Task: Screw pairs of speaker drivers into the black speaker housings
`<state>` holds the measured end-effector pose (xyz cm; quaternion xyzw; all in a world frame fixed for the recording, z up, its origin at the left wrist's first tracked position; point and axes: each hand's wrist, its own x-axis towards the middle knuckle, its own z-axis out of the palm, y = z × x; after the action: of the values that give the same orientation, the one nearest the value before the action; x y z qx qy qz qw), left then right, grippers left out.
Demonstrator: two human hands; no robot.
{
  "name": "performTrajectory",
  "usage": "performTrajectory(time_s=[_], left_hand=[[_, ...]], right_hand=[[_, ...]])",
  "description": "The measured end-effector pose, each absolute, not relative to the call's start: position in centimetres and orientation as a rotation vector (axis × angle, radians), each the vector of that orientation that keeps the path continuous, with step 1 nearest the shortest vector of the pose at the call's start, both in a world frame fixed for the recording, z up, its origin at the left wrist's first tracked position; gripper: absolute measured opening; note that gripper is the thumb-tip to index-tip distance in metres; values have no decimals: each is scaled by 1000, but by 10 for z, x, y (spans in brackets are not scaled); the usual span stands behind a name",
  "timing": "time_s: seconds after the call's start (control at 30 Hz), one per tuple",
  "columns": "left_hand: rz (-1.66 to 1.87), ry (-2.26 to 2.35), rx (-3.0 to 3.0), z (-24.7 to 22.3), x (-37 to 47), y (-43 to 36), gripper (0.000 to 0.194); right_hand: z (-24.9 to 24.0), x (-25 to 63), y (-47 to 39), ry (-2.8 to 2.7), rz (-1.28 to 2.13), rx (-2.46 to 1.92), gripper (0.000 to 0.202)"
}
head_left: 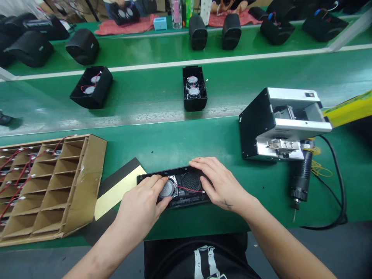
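A black speaker housing (181, 200) lies on the green table in front of me, its inside facing up. My left hand (145, 197) grips a round silver speaker driver (167, 188) at the housing's left part, thumb on one side and fingers on the other. A red wire (188, 189) runs from the driver to the right, over a round mesh grille (191, 181). My right hand (217, 182) rests on the housing's right end, holding it with fingers over the far edge and near the wire's white plug.
A divided cardboard box (84, 186) with wired parts stands left, beside black and yellow sheets (116, 192). At right are a silver-black machine (286, 124) and an electric screwdriver (300, 174). Open housings (195, 104) sit on the far conveyor; people's hands show beyond.
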<state>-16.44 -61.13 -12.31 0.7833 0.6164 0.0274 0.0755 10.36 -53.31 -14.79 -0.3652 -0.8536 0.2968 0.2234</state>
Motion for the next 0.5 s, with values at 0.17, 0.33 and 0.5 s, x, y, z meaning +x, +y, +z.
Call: performTrajectory(time_s=[0.17,0.33,0.5], left_hand=[[120,1868,2265,-126,-161,-612,43],[211,1956,2276,-110,-160,-626,63],[534,2123,2059,-77,-200,-633,44]], right_hand=[[-151,103,-533,-2320,797,-1017,53],[-174,112,-535,-2094,851,-1100,50],[-221,121,-527,-1887,887,-1252,40]])
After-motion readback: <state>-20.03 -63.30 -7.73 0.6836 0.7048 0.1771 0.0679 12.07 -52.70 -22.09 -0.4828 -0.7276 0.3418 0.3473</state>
